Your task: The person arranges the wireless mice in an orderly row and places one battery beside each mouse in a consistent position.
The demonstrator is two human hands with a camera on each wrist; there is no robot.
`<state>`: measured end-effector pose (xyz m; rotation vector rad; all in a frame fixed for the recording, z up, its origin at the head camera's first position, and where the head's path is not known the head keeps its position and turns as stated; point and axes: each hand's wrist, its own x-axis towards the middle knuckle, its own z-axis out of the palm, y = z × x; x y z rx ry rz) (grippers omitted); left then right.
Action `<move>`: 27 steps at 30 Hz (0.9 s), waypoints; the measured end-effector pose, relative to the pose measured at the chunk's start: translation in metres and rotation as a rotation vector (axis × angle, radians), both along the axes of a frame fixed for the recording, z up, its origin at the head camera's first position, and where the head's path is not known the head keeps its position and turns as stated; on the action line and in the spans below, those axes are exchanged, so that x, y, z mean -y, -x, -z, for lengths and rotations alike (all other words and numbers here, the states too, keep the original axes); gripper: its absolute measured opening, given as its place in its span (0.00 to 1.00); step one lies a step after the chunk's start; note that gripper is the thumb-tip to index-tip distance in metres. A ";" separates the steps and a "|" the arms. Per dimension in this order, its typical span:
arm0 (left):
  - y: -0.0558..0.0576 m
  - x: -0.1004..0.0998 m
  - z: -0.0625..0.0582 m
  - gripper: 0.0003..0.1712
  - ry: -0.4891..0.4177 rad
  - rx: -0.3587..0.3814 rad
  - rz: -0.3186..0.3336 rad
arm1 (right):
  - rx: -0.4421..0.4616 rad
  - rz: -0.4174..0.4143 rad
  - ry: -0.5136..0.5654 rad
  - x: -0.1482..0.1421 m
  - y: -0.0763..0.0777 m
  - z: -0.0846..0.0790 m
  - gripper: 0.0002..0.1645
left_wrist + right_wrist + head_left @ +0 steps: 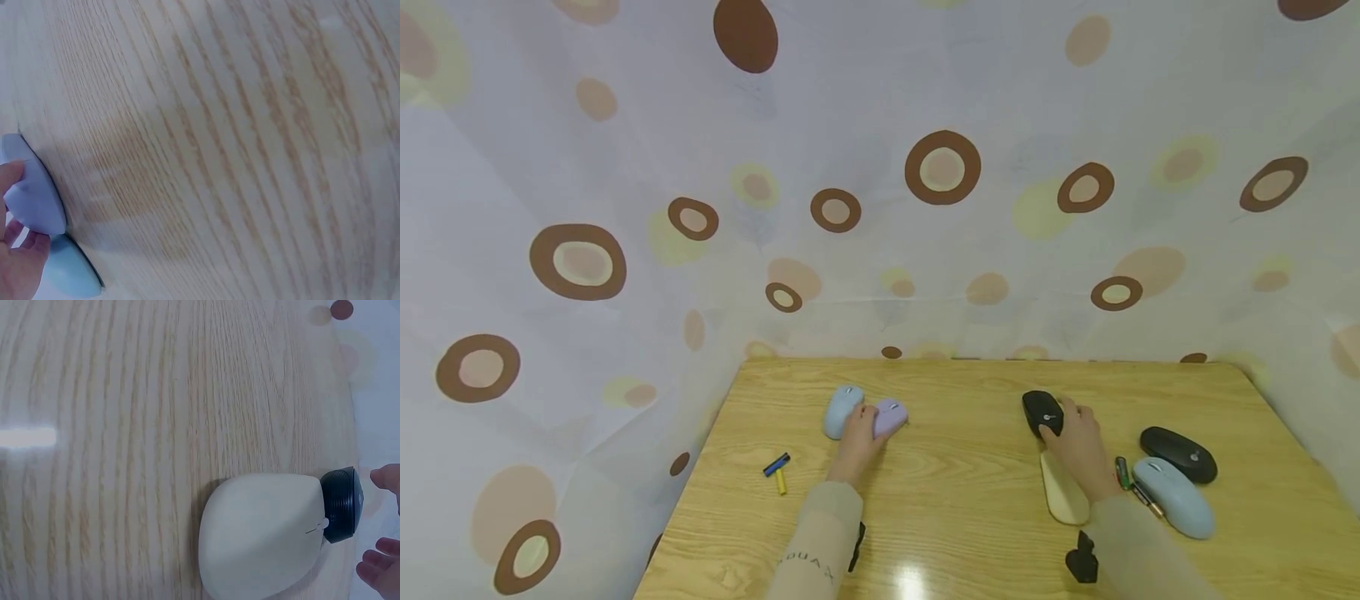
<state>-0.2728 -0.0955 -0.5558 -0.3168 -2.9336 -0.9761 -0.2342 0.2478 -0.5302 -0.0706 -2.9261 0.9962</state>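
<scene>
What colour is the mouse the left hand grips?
Light purple; the mouse in the left hand shows best in the head view.

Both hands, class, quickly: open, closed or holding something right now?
Left hand: holding the purple mouse.
Right hand: open, close to but not gripping the black mouse beside the cream mouse.

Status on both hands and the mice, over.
Left hand pinching purple mouse, blue mouse alongside. Right hand open at black mouse. Cream mouse close beside that one.

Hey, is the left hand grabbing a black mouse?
No, the left hand grips the purple mouse, right beside a light blue mouse.
</scene>
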 end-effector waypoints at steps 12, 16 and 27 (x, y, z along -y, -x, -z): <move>-0.001 0.000 0.005 0.22 -0.008 -0.050 -0.013 | 0.139 -0.051 -0.009 0.007 0.023 0.014 0.39; -0.002 0.001 0.005 0.23 -0.006 -0.046 -0.020 | 0.181 -0.048 -0.030 0.010 0.025 0.015 0.39; -0.001 0.001 0.006 0.24 -0.008 -0.035 -0.019 | 0.169 -0.019 0.004 0.010 0.026 0.020 0.36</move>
